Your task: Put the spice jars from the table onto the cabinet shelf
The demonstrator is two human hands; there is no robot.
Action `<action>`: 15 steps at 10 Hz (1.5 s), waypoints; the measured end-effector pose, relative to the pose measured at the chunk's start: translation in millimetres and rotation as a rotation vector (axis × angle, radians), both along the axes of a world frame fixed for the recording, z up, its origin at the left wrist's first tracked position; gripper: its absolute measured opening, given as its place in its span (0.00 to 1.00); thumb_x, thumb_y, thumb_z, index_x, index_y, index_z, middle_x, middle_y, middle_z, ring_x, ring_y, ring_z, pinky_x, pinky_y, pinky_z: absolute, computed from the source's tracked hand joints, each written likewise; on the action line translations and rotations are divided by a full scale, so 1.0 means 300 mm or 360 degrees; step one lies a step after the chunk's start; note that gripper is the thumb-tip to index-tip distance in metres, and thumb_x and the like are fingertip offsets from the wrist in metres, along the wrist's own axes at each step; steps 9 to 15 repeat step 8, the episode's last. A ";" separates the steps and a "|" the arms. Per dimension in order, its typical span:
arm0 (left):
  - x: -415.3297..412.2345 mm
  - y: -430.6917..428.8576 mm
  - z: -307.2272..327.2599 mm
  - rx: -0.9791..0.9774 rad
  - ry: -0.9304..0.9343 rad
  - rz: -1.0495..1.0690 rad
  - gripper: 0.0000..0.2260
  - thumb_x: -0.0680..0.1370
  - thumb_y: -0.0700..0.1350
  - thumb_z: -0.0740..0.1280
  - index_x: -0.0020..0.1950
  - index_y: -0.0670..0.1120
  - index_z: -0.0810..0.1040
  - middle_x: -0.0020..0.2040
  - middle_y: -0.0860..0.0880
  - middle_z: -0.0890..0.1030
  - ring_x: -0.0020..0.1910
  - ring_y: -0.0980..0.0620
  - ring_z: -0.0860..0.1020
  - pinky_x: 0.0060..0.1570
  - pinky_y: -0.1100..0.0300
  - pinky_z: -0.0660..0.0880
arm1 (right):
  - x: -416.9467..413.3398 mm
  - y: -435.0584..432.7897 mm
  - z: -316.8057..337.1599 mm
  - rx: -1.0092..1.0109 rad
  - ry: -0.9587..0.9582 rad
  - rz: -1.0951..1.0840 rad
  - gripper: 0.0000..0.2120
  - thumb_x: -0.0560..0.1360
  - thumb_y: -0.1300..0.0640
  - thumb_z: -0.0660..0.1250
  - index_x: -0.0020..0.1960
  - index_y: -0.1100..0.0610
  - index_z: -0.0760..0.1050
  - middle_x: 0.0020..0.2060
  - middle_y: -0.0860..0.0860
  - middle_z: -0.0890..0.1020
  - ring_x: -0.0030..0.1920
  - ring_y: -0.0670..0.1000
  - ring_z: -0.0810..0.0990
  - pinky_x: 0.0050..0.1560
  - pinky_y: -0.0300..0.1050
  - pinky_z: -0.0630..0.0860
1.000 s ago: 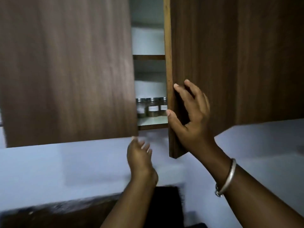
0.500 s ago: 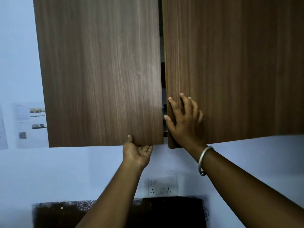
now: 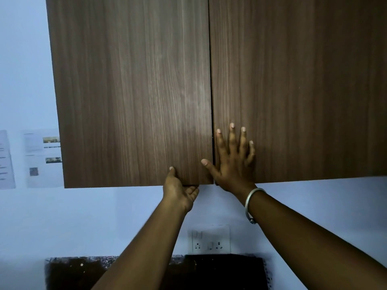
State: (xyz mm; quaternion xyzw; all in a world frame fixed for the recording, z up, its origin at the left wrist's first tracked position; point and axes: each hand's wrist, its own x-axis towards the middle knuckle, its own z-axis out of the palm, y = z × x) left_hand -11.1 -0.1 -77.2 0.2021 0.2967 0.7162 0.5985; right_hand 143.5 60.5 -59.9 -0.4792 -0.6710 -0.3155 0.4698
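Note:
The wall cabinet's two brown wooden doors are closed, the left door (image 3: 134, 91) meeting the right door (image 3: 293, 86) along a thin seam. The spice jars and the shelf are hidden behind them. My left hand (image 3: 180, 189) grips the bottom edge of the left door near its right corner, thumb on the front face and fingers curled under. My right hand (image 3: 232, 158) lies flat with spread fingers against the lower left of the right door, its thumb reaching across the seam. A metal bangle sits on my right wrist.
A pale blue wall surrounds the cabinet. Printed paper sheets (image 3: 35, 158) are stuck to the wall at the left. A white switch and socket plate (image 3: 210, 239) is below the cabinet. A dark speckled counter backsplash (image 3: 79, 271) runs along the bottom.
Both doors have swung shut. A second ago they stood ajar with jars visible on the shelf; the gap has closed. My right hand has flattened onto the right door.

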 end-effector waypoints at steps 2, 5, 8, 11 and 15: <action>0.013 0.040 0.001 -0.0004 0.0112 0.0065 0.33 0.83 0.64 0.58 0.81 0.44 0.63 0.75 0.39 0.74 0.73 0.38 0.73 0.76 0.43 0.66 | -0.023 0.080 -0.012 0.0005 -0.0049 -0.0064 0.49 0.74 0.22 0.46 0.84 0.53 0.48 0.84 0.57 0.46 0.83 0.64 0.45 0.77 0.71 0.47; 0.004 -0.005 -0.001 -0.0273 0.0900 -0.0236 0.42 0.78 0.74 0.51 0.81 0.45 0.61 0.73 0.31 0.72 0.69 0.30 0.75 0.67 0.39 0.74 | -0.024 0.072 -0.012 -0.0019 -0.0081 -0.0103 0.48 0.74 0.22 0.46 0.84 0.52 0.48 0.84 0.57 0.48 0.83 0.65 0.46 0.77 0.71 0.45; -0.077 -0.102 0.143 0.0803 0.2713 0.1582 0.13 0.83 0.46 0.61 0.53 0.41 0.82 0.45 0.42 0.83 0.47 0.40 0.82 0.43 0.52 0.75 | 0.015 -0.081 0.111 0.0103 -0.0072 0.0025 0.41 0.78 0.30 0.51 0.81 0.56 0.59 0.82 0.59 0.57 0.82 0.64 0.54 0.76 0.66 0.55; -0.077 -0.102 0.143 0.0803 0.2713 0.1582 0.13 0.83 0.46 0.61 0.53 0.41 0.82 0.45 0.42 0.83 0.47 0.40 0.82 0.43 0.52 0.75 | 0.015 -0.081 0.111 0.0103 -0.0072 0.0025 0.41 0.78 0.30 0.51 0.81 0.56 0.59 0.82 0.59 0.57 0.82 0.64 0.54 0.76 0.66 0.55; -0.077 -0.102 0.143 0.0803 0.2713 0.1582 0.13 0.83 0.46 0.61 0.53 0.41 0.82 0.45 0.42 0.83 0.47 0.40 0.82 0.43 0.52 0.75 | 0.015 -0.081 0.111 0.0103 -0.0072 0.0025 0.41 0.78 0.30 0.51 0.81 0.56 0.59 0.82 0.59 0.57 0.82 0.64 0.54 0.76 0.66 0.55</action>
